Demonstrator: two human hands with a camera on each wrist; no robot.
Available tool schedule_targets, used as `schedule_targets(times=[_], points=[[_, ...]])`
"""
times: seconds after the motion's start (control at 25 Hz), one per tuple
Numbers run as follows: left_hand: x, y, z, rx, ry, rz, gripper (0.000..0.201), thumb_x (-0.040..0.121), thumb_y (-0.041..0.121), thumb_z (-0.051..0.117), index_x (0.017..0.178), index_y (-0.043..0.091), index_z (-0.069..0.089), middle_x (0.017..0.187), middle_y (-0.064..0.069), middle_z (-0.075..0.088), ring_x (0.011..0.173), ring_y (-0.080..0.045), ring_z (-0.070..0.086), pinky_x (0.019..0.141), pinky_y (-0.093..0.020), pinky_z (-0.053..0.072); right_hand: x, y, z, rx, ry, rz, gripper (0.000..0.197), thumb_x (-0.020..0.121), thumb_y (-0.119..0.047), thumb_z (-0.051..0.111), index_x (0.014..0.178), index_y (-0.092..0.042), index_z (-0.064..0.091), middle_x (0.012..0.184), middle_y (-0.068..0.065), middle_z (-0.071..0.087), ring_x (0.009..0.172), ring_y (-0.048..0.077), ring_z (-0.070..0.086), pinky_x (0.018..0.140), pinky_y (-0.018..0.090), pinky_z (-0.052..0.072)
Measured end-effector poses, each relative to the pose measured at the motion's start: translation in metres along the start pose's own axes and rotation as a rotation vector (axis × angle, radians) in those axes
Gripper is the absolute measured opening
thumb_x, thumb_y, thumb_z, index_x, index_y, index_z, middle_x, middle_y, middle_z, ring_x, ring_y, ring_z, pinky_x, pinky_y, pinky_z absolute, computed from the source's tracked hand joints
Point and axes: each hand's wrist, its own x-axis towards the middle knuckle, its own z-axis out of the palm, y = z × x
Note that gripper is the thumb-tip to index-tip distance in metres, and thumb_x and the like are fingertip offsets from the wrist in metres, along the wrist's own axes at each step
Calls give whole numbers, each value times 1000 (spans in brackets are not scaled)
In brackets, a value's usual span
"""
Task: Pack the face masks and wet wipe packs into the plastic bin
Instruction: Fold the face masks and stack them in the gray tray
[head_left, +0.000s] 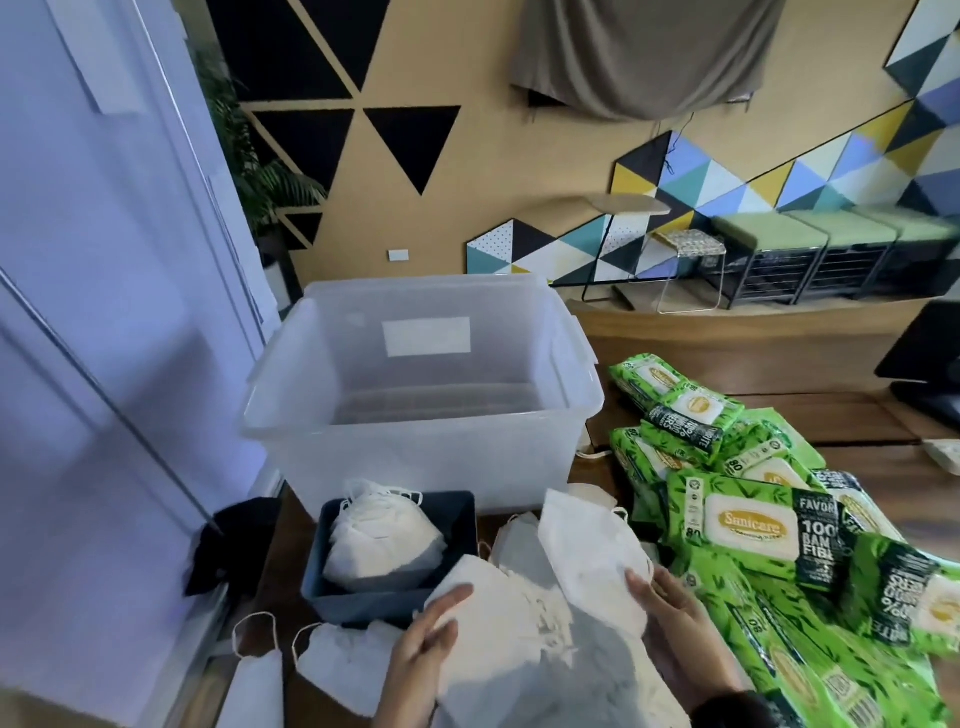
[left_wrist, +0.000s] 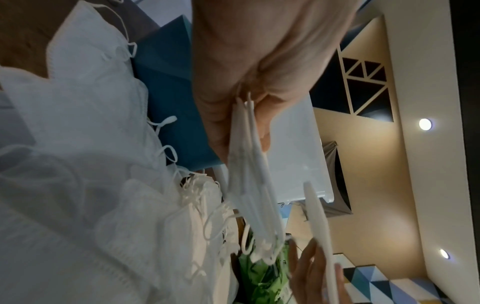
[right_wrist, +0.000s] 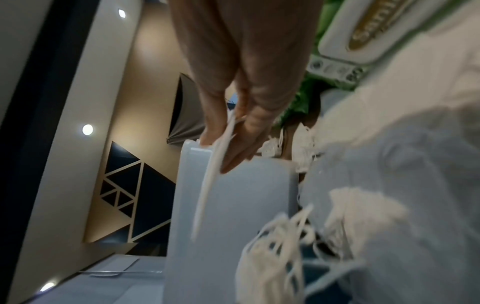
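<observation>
The clear plastic bin (head_left: 415, 374) stands at frame centre. Green wet wipe packs (head_left: 753, 525) pile at right. Bottom centre, the left hand (head_left: 421, 639) pinches a stack of face masks (head_left: 498, 613); the right hand (head_left: 670, 603) pinches a single mask (head_left: 587, 545).

The plastic bin (head_left: 415, 395) is translucent, smooth, frosted plastic. The face masks (head_left: 587, 551) are matt white nonwoven cloth. The wet wipe packs (head_left: 753, 525) are glossy green film. The small blue tray (head_left: 457, 519) is matt plastic; the tabletop (head_left: 727, 358) is dark wood.
</observation>
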Motion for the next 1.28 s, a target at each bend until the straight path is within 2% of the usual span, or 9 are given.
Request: schedule_targets(times=[0.16,0.32,0.48,0.56,0.68,0.76,0.84,1.04,1.28], points=[[-1,2,1,-45,-36,-159,22,92,2,54,96,17,70,109,-1,67,86,1,65,78,-10,46,-21,4,42,121,-419,-21,50,46,2,86,93,-5,71,96,20,71,86,26,70,68,32,58],[-5,27,10,-36,-67,-183,15,65,38,65,65,31,78,80,10,75,77,2,68,73,-11,48,-4,1,59,-276,-732,-190,25,73,12,66,69,-13,62,90,13,70,86,24,64,77,32,52],[-20,29,6,-43,-90,-183,30,85,26,54,81,2,71,76,-9,73,66,-9,69,60,-16,52,-3,-15,79,-543,-907,-211,25,83,9,59,61,-3,55,93,5,70,93,20,63,86,29,49],[-24,29,3,-48,4,-187,27,73,23,67,92,3,69,92,-14,73,80,-16,68,76,-25,51,-6,-10,88,-465,-885,-214,26,82,8,60,61,-8,58,94,9,69,95,22,63,86,30,49],[-23,23,-11,-10,105,-115,61,61,40,81,113,14,63,110,-10,69,102,-28,65,97,-47,48,-3,12,92,-111,-466,-167,24,83,12,53,72,-8,61,98,27,64,95,31,63,85,39,48],[-25,20,-15,39,128,-61,87,57,62,75,130,23,51,125,-1,61,113,-23,59,103,-47,43,-6,22,87,-68,-225,-181,22,88,10,48,79,-7,59,98,26,66,95,34,63,84,39,49],[-29,18,-15,93,167,-5,77,76,56,66,140,24,38,137,6,48,127,-20,47,110,-37,33,-20,27,82,-204,-150,-201,9,90,1,50,91,-5,57,100,16,69,98,33,63,83,30,52],[-36,21,-10,231,184,157,34,95,20,48,125,26,35,120,6,48,115,-14,47,80,-7,38,-56,34,82,-457,-284,210,64,78,-59,60,126,-23,39,123,6,57,105,21,61,89,33,49],[-37,-6,-15,76,279,176,61,88,20,54,143,14,29,139,-3,40,120,-17,41,97,-30,32,-70,36,87,-204,-563,646,56,79,-47,69,125,-21,51,109,16,62,88,30,65,84,38,52]])
